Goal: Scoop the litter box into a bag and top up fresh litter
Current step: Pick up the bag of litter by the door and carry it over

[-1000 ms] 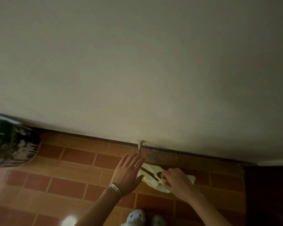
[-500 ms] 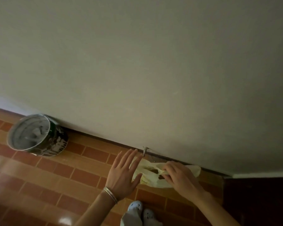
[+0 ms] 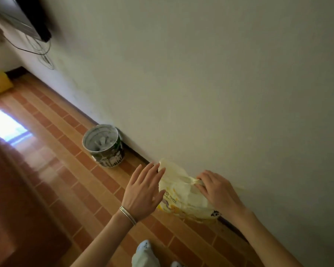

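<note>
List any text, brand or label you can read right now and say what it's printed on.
Yellow bag, held by the right hand with the left hand flat beside it: a small dark printed line near its lower left, too blurred to read.
Tin by the wall: white skyline-like print on its dark side, no legible words.
Nothing else carries text.

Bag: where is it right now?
Head view, lower right: the bag sits at the wall's foot between both hands, right hand gripping it, right of the tin.
</note>
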A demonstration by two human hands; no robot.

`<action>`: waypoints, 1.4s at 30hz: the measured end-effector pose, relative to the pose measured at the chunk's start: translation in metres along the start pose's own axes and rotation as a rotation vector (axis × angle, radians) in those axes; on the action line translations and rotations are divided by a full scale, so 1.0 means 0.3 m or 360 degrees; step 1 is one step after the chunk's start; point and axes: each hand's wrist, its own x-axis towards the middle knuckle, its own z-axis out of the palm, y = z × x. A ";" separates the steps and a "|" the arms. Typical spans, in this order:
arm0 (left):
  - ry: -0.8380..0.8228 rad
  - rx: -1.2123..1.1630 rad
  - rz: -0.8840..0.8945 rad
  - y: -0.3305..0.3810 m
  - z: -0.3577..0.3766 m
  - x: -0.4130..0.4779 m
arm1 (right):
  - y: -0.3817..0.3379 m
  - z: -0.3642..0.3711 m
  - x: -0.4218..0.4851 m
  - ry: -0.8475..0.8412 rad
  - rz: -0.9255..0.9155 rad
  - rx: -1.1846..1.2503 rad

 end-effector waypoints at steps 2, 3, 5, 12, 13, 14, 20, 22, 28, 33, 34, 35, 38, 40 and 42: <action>0.0011 0.0011 -0.0096 -0.052 -0.016 -0.051 | -0.026 0.017 0.052 -0.0011 -0.0099 -0.0029; 0.0015 0.0020 -0.0137 -0.082 -0.022 -0.075 | -0.042 0.028 0.078 -0.0022 -0.0157 -0.0057; 0.0002 0.0053 -0.0209 -0.149 -0.032 -0.121 | -0.081 0.057 0.133 -0.0033 -0.0237 -0.0086; -0.0063 0.0155 -0.0414 -0.423 -0.093 -0.221 | -0.237 0.171 0.366 -0.0126 -0.0400 -0.0022; -0.0059 0.0169 -0.0427 -0.470 -0.109 -0.226 | -0.262 0.186 0.407 -0.0141 -0.0425 -0.0023; -0.0052 0.0185 -0.0435 -0.521 -0.126 -0.229 | -0.289 0.201 0.451 -0.0153 -0.0444 -0.0016; 0.0024 0.0224 -0.0468 -0.829 -0.238 -0.235 | -0.469 0.285 0.722 -0.0162 -0.0472 0.0008; 0.0054 0.0222 -0.0486 -0.924 -0.270 -0.238 | -0.529 0.313 0.816 -0.0153 -0.0481 0.0020; 0.0083 0.0261 -0.0575 -1.170 -0.330 -0.268 | -0.711 0.401 1.056 -0.0144 -0.0544 0.0058; 0.0075 0.0231 -0.0707 -1.332 -0.323 -0.301 | -0.812 0.487 1.212 -0.0249 -0.0639 0.0123; 0.0067 0.0228 -0.0746 -1.360 -0.318 -0.305 | -0.821 0.511 1.245 -0.0273 -0.0648 0.0149; 0.0060 0.0230 -0.0783 -1.389 -0.314 -0.306 | -0.827 0.537 1.282 -0.0307 -0.0647 0.0172; 0.0025 0.0251 -0.0872 -1.479 -0.300 -0.299 | -0.847 0.624 1.413 -0.0427 -0.0640 0.0198; 0.0001 0.0268 -0.0943 -1.548 -0.296 -0.276 | -0.856 0.682 1.511 -0.0433 -0.0664 0.0242; -0.0009 0.0270 -0.1012 -1.618 -0.307 -0.241 | -0.870 0.722 1.610 -0.0449 -0.0670 0.0285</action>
